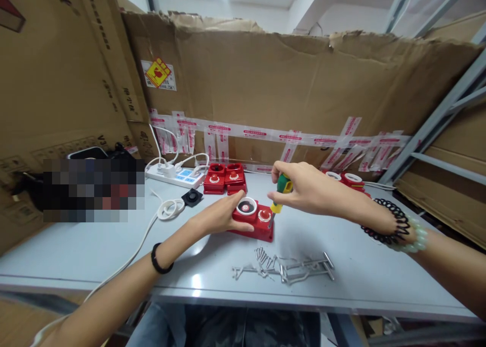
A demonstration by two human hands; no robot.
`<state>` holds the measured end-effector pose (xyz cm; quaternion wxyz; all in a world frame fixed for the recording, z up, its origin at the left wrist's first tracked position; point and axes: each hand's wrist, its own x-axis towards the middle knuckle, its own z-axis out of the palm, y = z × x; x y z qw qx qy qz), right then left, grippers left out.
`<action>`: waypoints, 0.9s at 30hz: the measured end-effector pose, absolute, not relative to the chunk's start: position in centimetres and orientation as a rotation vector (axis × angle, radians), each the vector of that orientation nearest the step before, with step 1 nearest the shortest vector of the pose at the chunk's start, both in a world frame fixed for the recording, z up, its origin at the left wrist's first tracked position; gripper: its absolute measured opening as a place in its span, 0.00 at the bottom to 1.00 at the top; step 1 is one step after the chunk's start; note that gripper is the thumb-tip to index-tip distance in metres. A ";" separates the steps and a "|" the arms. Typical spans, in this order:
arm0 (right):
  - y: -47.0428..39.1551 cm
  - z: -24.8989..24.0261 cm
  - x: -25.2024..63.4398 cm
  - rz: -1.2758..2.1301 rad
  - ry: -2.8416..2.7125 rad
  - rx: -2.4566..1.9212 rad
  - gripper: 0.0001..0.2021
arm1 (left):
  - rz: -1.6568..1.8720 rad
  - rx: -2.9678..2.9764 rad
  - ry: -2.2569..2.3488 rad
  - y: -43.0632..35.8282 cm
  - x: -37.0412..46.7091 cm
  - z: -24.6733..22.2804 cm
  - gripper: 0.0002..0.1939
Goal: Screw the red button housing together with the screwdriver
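Note:
A red plastic unit (253,219) with two round white-ringed openings lies on the grey table (341,281). My left hand (220,216) rests flat against its left side and steadies it. My right hand (307,190) grips a green and yellow screwdriver (281,191), whose tip points down at the unit's right-hand opening. Several loose screws and metal brackets (283,267) lie in front of the unit, toward me.
More red units (225,178) stand behind, others (347,179) behind my right wrist. A white power strip (175,175) with white cables, a coiled cable (169,208) and a small black square part (192,197) lie left. Cardboard walls enclose the table; a metal rack (440,119) stands right.

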<state>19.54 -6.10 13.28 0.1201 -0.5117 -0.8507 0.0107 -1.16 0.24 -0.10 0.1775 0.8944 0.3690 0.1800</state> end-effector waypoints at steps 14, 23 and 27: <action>-6.2 13.4 19.5 0.233 -2.478 -1.425 0.13 | 0.516 2.529 1.017 0.4 -1.1 -0.1 0.36; -6.3 13.1 19.2 0.141 -2.443 -1.404 0.04 | 0.508 2.530 1.032 0.4 -1.0 -0.1 0.36; -6.2 12.8 19.2 0.203 -2.393 -1.351 0.08 | 0.527 2.521 1.001 0.4 -1.0 0.0 0.35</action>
